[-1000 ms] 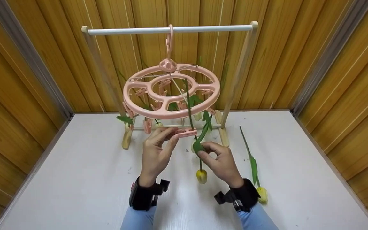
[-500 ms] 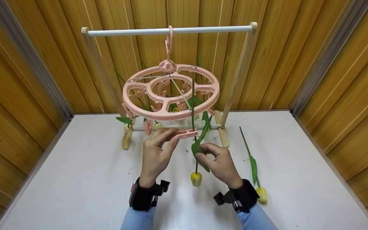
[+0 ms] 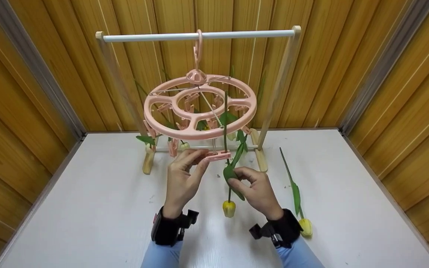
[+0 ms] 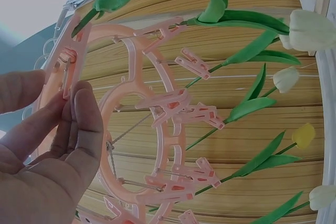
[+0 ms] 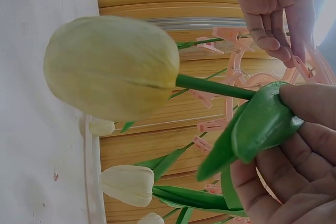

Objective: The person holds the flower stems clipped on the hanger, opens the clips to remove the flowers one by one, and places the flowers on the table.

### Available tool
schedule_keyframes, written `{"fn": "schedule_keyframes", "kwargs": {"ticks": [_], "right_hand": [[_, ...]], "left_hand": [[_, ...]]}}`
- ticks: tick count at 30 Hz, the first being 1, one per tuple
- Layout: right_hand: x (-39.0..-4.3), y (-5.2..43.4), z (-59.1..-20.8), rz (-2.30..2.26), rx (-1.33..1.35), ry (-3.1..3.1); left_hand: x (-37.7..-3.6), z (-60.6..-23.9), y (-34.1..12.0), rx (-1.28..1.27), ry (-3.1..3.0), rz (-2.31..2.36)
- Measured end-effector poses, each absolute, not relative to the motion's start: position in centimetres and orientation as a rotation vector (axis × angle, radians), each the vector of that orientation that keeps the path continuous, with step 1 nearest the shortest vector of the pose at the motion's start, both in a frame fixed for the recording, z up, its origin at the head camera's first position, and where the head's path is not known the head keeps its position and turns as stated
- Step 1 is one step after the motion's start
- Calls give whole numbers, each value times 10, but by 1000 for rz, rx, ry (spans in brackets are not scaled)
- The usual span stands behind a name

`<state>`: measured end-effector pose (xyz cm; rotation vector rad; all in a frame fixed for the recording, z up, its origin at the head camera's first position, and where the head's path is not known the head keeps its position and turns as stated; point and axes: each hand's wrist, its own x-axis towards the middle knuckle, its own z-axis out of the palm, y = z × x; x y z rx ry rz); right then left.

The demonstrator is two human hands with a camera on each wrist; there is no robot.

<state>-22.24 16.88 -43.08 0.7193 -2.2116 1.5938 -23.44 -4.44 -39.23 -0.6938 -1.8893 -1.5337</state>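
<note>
My left hand (image 3: 183, 180) pinches a pink clothespin (image 3: 219, 156) that hangs below the front rim of a round pink clip hanger (image 3: 194, 134). A yellow artificial tulip (image 3: 229, 209) points bloom down, its stem passing upright at the clothespin's tip. Just below the clip, my right hand (image 3: 253, 190) holds this tulip between thumb and fingers at its green leaf (image 5: 268, 124). In the left wrist view the stem lies between the tips of the clothespin. Beyond both hands, several white tulips (image 4: 310, 30) and a yellow tulip (image 4: 303, 136) hang upside down from other clips.
The hanger hooks over the white rail (image 3: 151, 36) of a wooden-legged stand (image 3: 279, 85). Another yellow tulip (image 3: 305, 227) lies on the white table (image 3: 88, 208), right of my right forearm. Wood-look panels (image 3: 415, 111) enclose the back and sides.
My right hand has shifted the tulip's bloom slightly left and down, and its stem now stands straighter. The left hand keeps its place on the clothespin. Little differs over the last half second.
</note>
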Motion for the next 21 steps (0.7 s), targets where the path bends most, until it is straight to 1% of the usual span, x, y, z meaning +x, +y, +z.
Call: {"fn": "schedule_keyframes", "kwargs": {"ticks": [11,21], "right_hand": [[-221,170,-432,1551,723,-2191],[-223,171,-433,1550,780,-2161]], "left_hand": [[-234,-392,-43,-677,-1885,-1542],[-235,-393,-44,-683,-1849,-1539]]}}
